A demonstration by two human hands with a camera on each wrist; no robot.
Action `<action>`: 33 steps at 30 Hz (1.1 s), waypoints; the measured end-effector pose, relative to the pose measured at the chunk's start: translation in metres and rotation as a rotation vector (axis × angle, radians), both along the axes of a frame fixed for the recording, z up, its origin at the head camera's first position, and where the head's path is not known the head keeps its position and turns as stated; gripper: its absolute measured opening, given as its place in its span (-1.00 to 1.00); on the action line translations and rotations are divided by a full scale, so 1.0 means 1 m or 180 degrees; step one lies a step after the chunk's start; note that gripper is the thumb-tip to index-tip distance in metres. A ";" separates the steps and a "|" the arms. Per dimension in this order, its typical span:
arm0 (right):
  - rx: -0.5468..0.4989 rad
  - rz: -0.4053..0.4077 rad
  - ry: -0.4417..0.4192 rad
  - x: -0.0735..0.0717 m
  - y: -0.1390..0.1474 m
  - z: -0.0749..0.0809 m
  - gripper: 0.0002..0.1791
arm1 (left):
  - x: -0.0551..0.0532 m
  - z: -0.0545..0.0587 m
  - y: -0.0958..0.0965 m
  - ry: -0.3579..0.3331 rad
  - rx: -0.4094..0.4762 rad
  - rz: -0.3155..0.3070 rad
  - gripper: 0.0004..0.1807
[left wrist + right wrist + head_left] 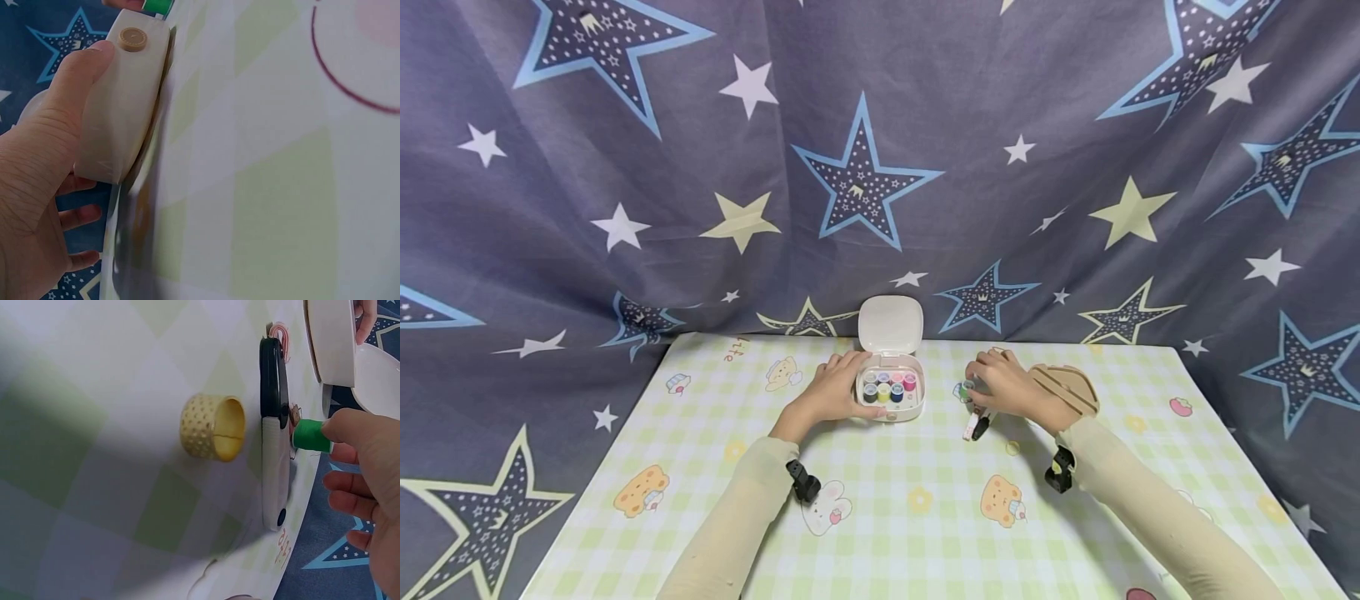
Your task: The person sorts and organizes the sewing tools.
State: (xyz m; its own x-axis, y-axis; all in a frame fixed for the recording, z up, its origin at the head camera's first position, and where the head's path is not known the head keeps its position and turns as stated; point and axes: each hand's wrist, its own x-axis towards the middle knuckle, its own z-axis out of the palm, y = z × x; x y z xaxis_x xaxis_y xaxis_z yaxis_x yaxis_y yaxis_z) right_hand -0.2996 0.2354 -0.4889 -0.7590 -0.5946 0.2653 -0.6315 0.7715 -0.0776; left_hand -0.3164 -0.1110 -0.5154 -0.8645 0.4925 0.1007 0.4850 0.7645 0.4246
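Note:
A white sewing box (901,414) stands with its lid (891,323) raised, several thread spools (883,393) in rows inside. My left hand (835,387) grips the box by its left side; in the left wrist view the thumb presses the front wall beside a round tan button (132,39), and other fingers reach behind. To the right of the box, my right hand (1009,385) pinches a green thread spool (310,435) between thumb and finger. Close under that hand lies a slim black-and-white tool (275,431), with a dotted gold thimble ring (203,427) beside it.
A tan curved piece (1071,387) lies right of my right hand, partly behind it. A pink-striped bundle (281,339) is by the tool's black end. The checked tablecloth (917,533) covers the table, and a star-print curtain (820,208) hangs behind its far edge.

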 end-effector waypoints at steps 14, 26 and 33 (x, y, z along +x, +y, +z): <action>-0.0036 0.0055 0.0023 -0.004 -0.003 0.014 -0.78 | 0.000 -0.001 0.000 0.0025 0.0023 -0.0005 0.26; 0.0018 0.0212 0.0252 -0.005 -0.009 0.033 -0.78 | 0.001 -0.002 0.000 0.0080 -0.0031 0.0020 0.27; -0.0031 0.0291 0.0386 -0.006 -0.013 0.044 -0.78 | 0.000 -0.004 0.001 0.0227 -0.0161 0.0054 0.27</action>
